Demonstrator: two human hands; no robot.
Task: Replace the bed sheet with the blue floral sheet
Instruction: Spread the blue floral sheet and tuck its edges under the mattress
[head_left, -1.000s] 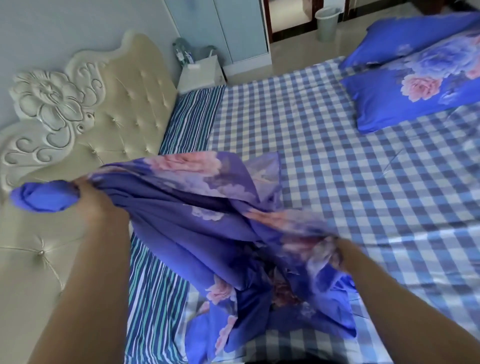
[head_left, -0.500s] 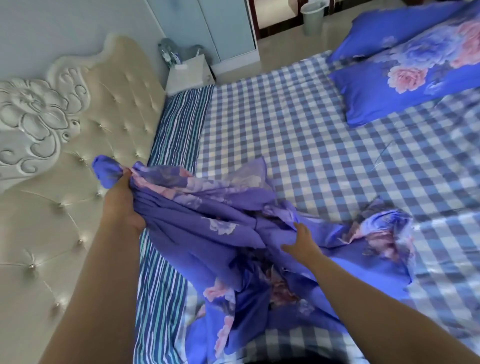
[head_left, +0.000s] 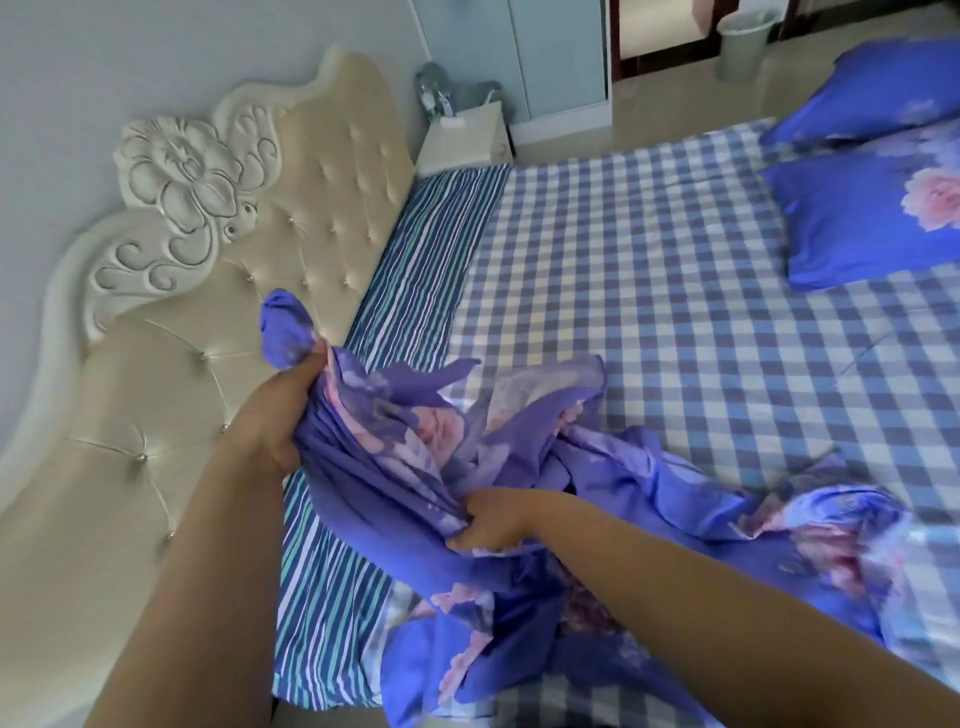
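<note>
- the blue floral sheet (head_left: 519, 467) is bunched up in a heap on the near part of the bed, not spread out yet.
- the left hand (head_left: 275, 415) holds one end of it. its fingers are curled tight round a twist of cloth, and a blue knob of sheet pokes out above them.
- the right hand (head_left: 493, 522) grips the sheet lower down and nearer the person. its fingers are squeezed shut on a fold.
- between the two hands the cloth hangs in a loose band. the rest spills off to the right of the right hand's fingers and lies crumpled on the bed.
- under the heap is the checked sheet (head_left: 649, 270), which covers most of the bed. so the old sheet looks like it is still on.
- just below the left hand's fingers a striped layer (head_left: 426, 270) shows along the edge by the cream headboard (head_left: 171, 374). i cannot tell if it is a sheet or the mattress cover.
- far from both hands, at the other side of the bed, lie two blue flower pillows (head_left: 857, 218).
- past the bed stand a small white bedside table (head_left: 462, 137) and a bin (head_left: 743, 39).
- my guess: the job has only just begun. the new sheet is being sorted out to find its edge. the checked sheet may still need to come off, and then the floral one must be opened, laid flat and tucked in.
</note>
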